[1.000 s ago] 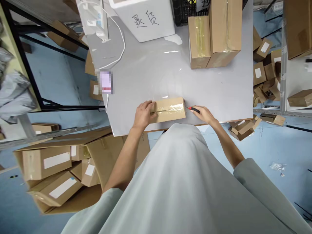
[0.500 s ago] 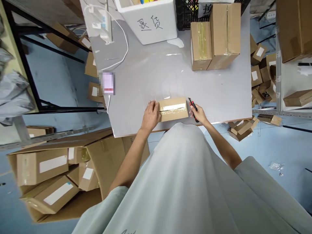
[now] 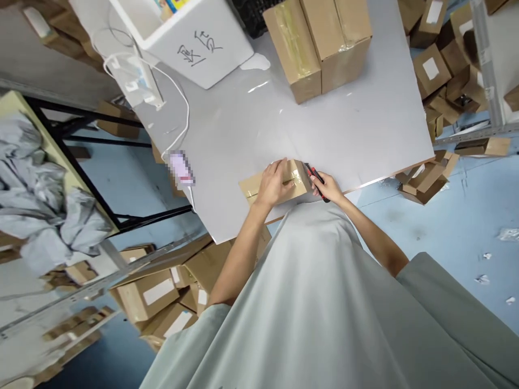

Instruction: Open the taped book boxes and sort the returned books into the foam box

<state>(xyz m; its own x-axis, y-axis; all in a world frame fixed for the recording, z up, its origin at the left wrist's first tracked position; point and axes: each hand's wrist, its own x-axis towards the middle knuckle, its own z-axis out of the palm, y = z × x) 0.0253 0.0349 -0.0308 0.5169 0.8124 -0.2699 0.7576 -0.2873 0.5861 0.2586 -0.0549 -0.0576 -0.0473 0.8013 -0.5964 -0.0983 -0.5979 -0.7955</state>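
A small taped cardboard box [image 3: 299, 177] lies at the near edge of the grey table [image 3: 235, 129]. My left hand [image 3: 272, 185] reaches across its top and grips it, fingers over the far side and thumb on the near part. In my right hand [image 3: 331, 188] is a red and black utility knife [image 3: 317, 182], its tip pointing away from me at the right end of the box. Whether the blade touches the cardboard I cannot tell.
Two taller taped cartons [image 3: 320, 46] stand at the back beside a white foam bin [image 3: 203, 51] with handwriting. A power strip [image 3: 141, 81] and a phone [image 3: 181, 168] on a white cable lie at the left. A large carton [image 3: 211, 265] of boxes is below left.
My left hand has shifted from the box's left end onto its top, and the box's right end now meets the knife. My view has turned, so the table appears tilted.
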